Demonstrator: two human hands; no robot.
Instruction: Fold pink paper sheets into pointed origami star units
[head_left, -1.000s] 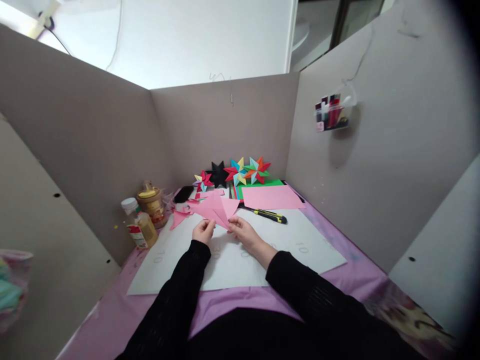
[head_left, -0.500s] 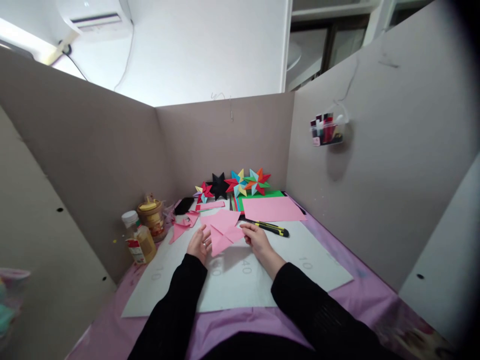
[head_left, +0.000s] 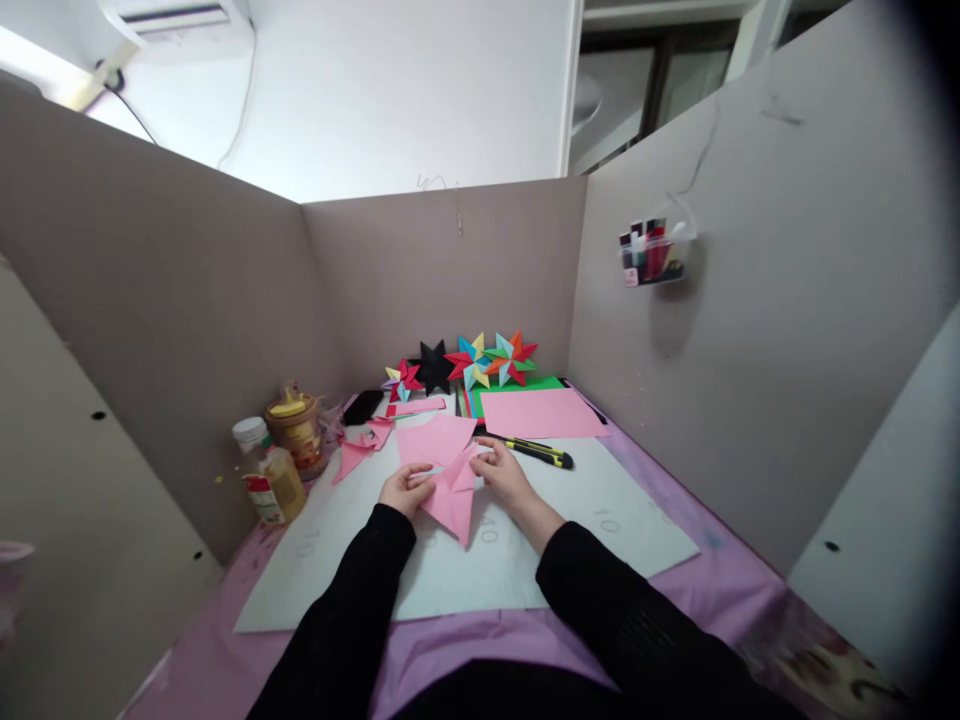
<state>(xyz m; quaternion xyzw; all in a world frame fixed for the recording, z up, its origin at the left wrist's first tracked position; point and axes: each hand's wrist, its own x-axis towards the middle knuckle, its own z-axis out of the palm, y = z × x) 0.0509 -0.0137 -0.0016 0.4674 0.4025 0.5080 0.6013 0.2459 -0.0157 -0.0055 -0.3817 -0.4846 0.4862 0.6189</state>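
Head | left hand [head_left: 405,488], right hand [head_left: 506,480] hold pink paper [head_left: 454,506] | mat [head_left: 637,530]: 40, 10 (faint)

I've got free white mat [head_left: 615,520] on the counter R of R hand [head_left: 504,478]; cutter [head_left: 536,452] lies just beyond it. L side: bottle [head_left: 266,482] + jar [head_left: 296,435] by wall. The pink fold [head_left: 454,495] fills gap to L hand [head_left: 405,490]
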